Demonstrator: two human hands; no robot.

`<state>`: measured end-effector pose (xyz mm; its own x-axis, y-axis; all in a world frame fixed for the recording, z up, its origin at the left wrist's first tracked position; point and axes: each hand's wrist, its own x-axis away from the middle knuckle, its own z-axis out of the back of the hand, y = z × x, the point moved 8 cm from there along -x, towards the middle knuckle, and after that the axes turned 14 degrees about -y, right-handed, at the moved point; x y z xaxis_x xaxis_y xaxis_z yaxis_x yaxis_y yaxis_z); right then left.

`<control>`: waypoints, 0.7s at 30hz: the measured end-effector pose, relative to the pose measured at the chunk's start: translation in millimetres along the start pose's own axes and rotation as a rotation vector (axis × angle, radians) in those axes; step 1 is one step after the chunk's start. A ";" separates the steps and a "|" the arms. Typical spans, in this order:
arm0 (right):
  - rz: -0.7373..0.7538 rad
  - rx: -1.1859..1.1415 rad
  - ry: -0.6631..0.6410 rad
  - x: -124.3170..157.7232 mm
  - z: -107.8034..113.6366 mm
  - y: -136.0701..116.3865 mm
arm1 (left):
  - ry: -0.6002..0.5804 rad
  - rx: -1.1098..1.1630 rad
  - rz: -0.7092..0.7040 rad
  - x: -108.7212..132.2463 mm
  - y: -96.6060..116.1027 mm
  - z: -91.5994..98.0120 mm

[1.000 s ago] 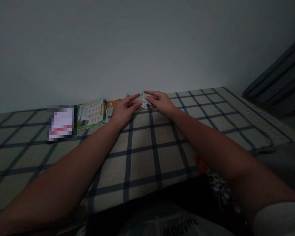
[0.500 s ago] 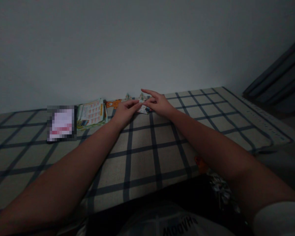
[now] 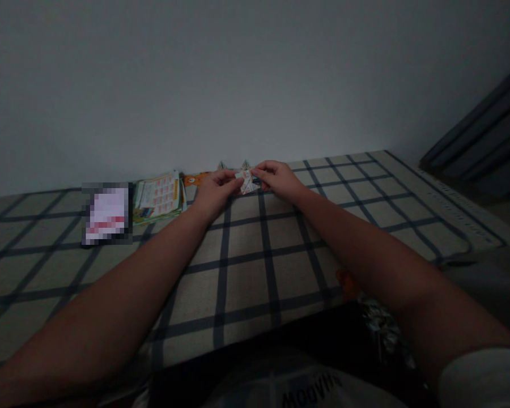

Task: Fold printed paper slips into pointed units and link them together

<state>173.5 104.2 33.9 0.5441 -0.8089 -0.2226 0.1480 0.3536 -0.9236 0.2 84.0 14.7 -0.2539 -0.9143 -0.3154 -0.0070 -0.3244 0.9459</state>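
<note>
Both arms reach far forward over a checked cloth [image 3: 246, 255] toward the wall. My left hand [image 3: 215, 190] and my right hand [image 3: 278, 178] meet at a small folded piece of printed paper [image 3: 247, 181]. Each hand pinches one side of it with closed fingers. The paper is held just above the cloth. Two small folded paper shapes [image 3: 233, 166] stand behind it close to the wall, partly hidden by my hands.
A stack of printed leaflets [image 3: 158, 195] lies left of my left hand, with a blurred-out card [image 3: 106, 214] further left. An orange printed sheet [image 3: 194, 179] lies by the wall. A dark curtain [image 3: 484, 141] hangs at the right. Crumpled paper [image 3: 380, 326] sits near my lap.
My right hand's fingers, stretched out half a second ago, have curled into a pinch on the folded paper. The paper has come up slightly off the cloth between both hands.
</note>
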 end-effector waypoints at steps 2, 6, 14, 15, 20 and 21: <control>-0.001 -0.014 -0.010 -0.4 -0.7 -0.4 | -0.040 0.028 0.019 -0.2 -2.4 -3.6; -0.001 -0.030 -0.011 -1.6 0.4 0.2 | -0.057 0.041 0.032 0.6 -3.1 -6.1; 0.021 -0.031 0.005 1.1 2.0 -5.5 | -0.107 0.085 0.042 0.2 -3.4 -8.7; 0.018 -0.029 0.009 1.1 2.1 -5.2 | -0.105 0.080 0.041 0.2 -3.1 -8.5; 0.001 -0.045 0.026 -0.7 1.9 0.5 | -0.125 0.058 0.050 -0.1 -4.0 -10.0; -0.002 -0.052 0.023 -1.2 1.5 1.6 | -0.129 0.052 0.055 -0.2 -4.6 -10.0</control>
<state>174.4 106.5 33.2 0.5246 -0.8204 -0.2275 0.1053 0.3276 -0.9389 9.9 83.3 9.6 -0.3772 -0.8907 -0.2538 -0.0390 -0.2585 0.9652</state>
